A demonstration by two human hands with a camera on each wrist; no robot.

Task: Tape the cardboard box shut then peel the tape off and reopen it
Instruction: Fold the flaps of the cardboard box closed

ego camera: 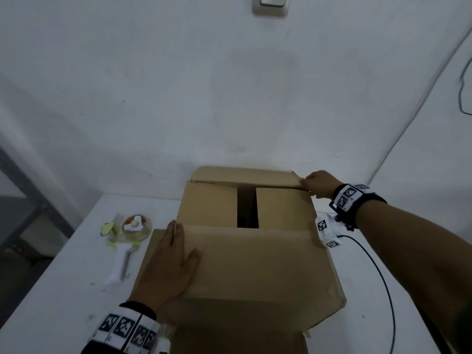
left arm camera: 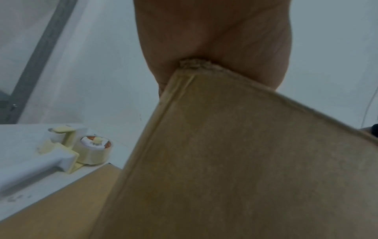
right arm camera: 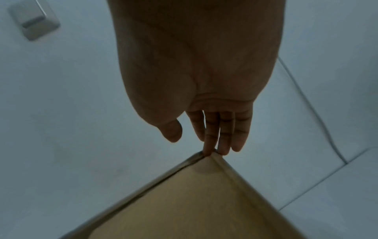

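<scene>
A brown cardboard box (ego camera: 245, 272) stands on the white table (ego camera: 63, 297). Its two inner flaps lie folded down with a dark gap (ego camera: 246, 208) between them. My left hand (ego camera: 166, 264) lies flat on the near flap's left corner, fingers straight; in the left wrist view the palm (left arm camera: 214, 40) presses on that flap (left arm camera: 235, 153). My right hand (ego camera: 319, 183) reaches the right corner of the far flap (ego camera: 245, 176). In the right wrist view its straight fingertips (right arm camera: 210, 145) touch the flap corner (right arm camera: 194, 202), thumb apart. A white tape dispenser (ego camera: 125, 236) (left arm camera: 77, 150) lies left of the box.
The box stands close to the white back wall, which carries a switch (ego camera: 270, 5) (right arm camera: 32, 22). A black cable (ego camera: 378, 277) runs over the table right of the box. A grey metal frame (ego camera: 25, 187) stands beyond the table's left edge.
</scene>
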